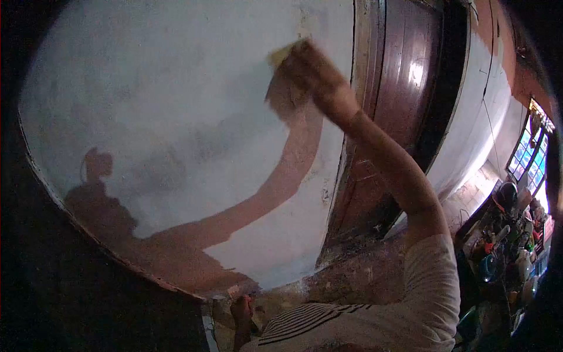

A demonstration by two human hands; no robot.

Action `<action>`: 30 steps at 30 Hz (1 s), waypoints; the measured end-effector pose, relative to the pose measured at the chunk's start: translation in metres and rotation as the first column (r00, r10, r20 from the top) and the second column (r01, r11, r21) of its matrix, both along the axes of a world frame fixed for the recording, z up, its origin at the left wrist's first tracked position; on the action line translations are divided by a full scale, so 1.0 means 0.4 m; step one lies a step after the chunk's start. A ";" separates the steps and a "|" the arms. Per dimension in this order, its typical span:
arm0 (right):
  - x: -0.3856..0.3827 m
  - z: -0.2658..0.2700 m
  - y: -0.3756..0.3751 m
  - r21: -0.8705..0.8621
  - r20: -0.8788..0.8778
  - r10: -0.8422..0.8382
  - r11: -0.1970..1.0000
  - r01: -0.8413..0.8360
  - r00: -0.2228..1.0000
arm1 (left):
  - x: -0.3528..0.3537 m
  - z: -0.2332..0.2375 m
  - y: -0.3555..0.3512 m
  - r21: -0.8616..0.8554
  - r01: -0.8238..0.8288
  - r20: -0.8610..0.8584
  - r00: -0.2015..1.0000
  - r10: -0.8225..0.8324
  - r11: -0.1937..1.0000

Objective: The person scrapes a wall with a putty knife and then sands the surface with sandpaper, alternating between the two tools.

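My right hand is raised high against the pale wall, its fingers closed around a flat yellowish piece. Motion blurs both the hand and the piece, so its exact kind does not show. The piece lies at the wall's surface, left of the door frame. Low in the view, near the wall's bottom edge, my left hand is small and dark with its fingers curled. A reddish spot shows beside those fingers; I cannot tell what they hold.
A dark brown wooden door stands right of the wall. Farther right, a cluttered heap of household items sits beneath a barred window. The shadow of my arm and head falls across the wall.
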State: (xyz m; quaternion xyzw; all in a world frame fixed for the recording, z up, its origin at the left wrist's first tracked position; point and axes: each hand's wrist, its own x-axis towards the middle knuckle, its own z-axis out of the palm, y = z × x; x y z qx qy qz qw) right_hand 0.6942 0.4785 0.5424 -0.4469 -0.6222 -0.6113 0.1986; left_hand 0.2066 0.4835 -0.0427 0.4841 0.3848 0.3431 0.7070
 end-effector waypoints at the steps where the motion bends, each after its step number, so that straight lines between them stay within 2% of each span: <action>1: -0.024 -0.017 -0.006 -0.099 0.082 0.044 0.995 -0.035 0.996 | 0.004 0.004 -0.003 -0.081 0.007 0.077 0.997 -0.001 0.997; 2: -0.016 -0.011 -0.009 -0.106 0.098 0.036 0.994 -0.026 0.995 | 0.008 0.008 -0.005 -0.162 0.017 0.151 0.988 0.008 0.987; 3: 0.002 0.002 -0.012 -0.115 0.113 0.029 0.993 -0.016 0.993 | 0.020 0.007 -0.022 -0.092 -0.072 0.047 0.996 0.076 0.993; 4: 0.039 0.028 -0.014 -0.059 -0.008 0.032 0.998 -0.032 0.999 | 0.028 0.015 -0.037 -0.014 -0.152 -0.053 0.987 0.151 0.988; 5: 0.070 0.056 -0.013 -0.004 -0.128 0.041 0.999 -0.042 0.991 | 0.009 -0.037 -0.020 -0.019 -0.151 -0.055 0.987 0.150 0.988; 6: 0.068 0.084 -0.023 0.114 -0.226 0.058 0.993 -0.033 0.972 | -0.015 -0.124 0.006 -0.383 0.038 0.396 0.909 0.127 0.923; 7: 0.062 0.076 -0.021 0.110 -0.225 0.056 0.993 -0.032 0.973 | -0.038 -0.207 0.031 -0.669 0.306 0.631 0.715 0.301 0.677; 8: 0.047 0.061 -0.011 0.088 -0.210 0.110 0.992 -0.094 0.971 | -0.021 -0.152 0.027 -0.496 0.135 0.507 0.847 0.160 0.857; 9: 0.036 0.049 0.007 0.068 -0.194 0.166 0.985 -0.156 0.967 | -0.006 -0.101 -0.003 -0.213 -0.037 0.255 0.962 0.092 0.976; 10: 0.065 0.011 0.066 -0.051 -0.018 0.083 0.995 -0.084 0.996 | 0.018 -0.051 -0.018 -0.003 -0.115 0.090 0.989 0.114 0.993; 11: -0.019 0.037 0.016 -0.078 0.264 0.073 0.995 -0.054 0.962 | 0.020 -0.041 -0.029 0.111 -0.151 0.077 0.987 0.143 0.982; 12: -0.021 0.059 0.002 -0.029 0.260 0.041 0.999 -0.035 0.965 | 0.038 -0.035 -0.038 0.198 -0.194 0.108 0.979 0.175 0.961; 13: -0.012 0.079 -0.005 0.017 0.253 0.011 1.000 -0.016 0.967 | 0.038 -0.058 -0.031 0.211 -0.172 0.161 0.977 0.140 0.962; 14: -0.002 0.102 -0.009 0.062 0.035 0.022 0.998 -0.024 0.999 | 0.033 -0.018 -0.033 0.207 -0.172 0.161 0.977 0.140 0.963; 15: 0.016 0.132 -0.006 0.105 -0.180 0.041 0.994 -0.023 0.983 | 0.026 0.025 -0.034 0.142 -0.115 0.009 0.993 0.114 0.983; 16: 0.063 0.164 0.031 0.283 -0.103 0.174 0.949 -0.139 0.979 | 0.029 0.063 -0.039 0.070 -0.065 -0.140 0.987 0.074 0.995; 17: 0.046 0.152 0.034 0.284 -0.102 0.174 0.949 -0.139 0.979 | 0.029 0.017 -0.034 0.071 -0.066 -0.139 0.987 0.075 0.995; 19: -0.010 0.103 0.044 0.127 -0.040 0.219 0.969 -0.212 0.975 | 0.039 -0.065 -0.021 0.069 -0.126 0.148 0.982 0.115 0.990; 20: -0.046 0.089 0.035 0.050 0.133 0.020 0.998 -0.027 0.991 | 0.047 -0.021 -0.031 0.070 -0.126 0.148 0.982 0.115 0.990; 21: -0.030 0.104 0.036 0.051 0.131 0.019 0.998 -0.026 0.991 | 0.051 0.025 -0.041 0.155 -0.136 -0.016 0.990 0.140 0.979; 22: 0.002 0.126 0.037 0.066 0.112 0.110 0.991 -0.117 0.988 | 0.051 0.091 -0.052 0.239 -0.129 -0.182 0.968 0.175 0.962; 23: 0.022 0.136 0.033 0.081 0.095 0.200 0.975 -0.207 0.975 | 0.047 0.133 -0.056 0.239 -0.127 -0.187 0.967 0.174 0.963; 24: 0.009 0.159 0.010 0.123 -0.132 0.139 0.985 -0.122 0.981 | 0.051 0.164 -0.060 0.083 -0.156 -0.174 0.970 0.169 0.984; 25: 0.039 0.198 0.012 0.200 -0.161 0.175 0.969 -0.141 0.971 | 0.057 0.174 -0.069 -0.078 -0.179 -0.159 0.973 0.165 0.981; 26: 0.030 0.198 0.012 0.211 -0.183 0.104 0.975 -0.064 0.978 | 0.042 0.125 -0.053 -0.080 -0.180 -0.160 0.973 0.166 0.980; 27: 0.014 0.193 0.014 0.224 -0.209 0.034 0.974 0.014 0.977 | 0.010 0.029 -0.012 -0.188 -0.112 -0.125 0.988 0.089 0.976; 29: -0.034 0.126 0.047 0.145 -0.020 0.159 0.977 -0.154 0.987 | 0.002 -0.015 0.010 -0.290 -0.038 -0.078 0.997 0.016 0.956; 30: -0.056 0.108 0.037 0.053 0.172 -0.034 0.998 0.026 0.985 | 0.005 -0.032 0.011 -0.371 0.005 0.177 0.982 0.066 0.929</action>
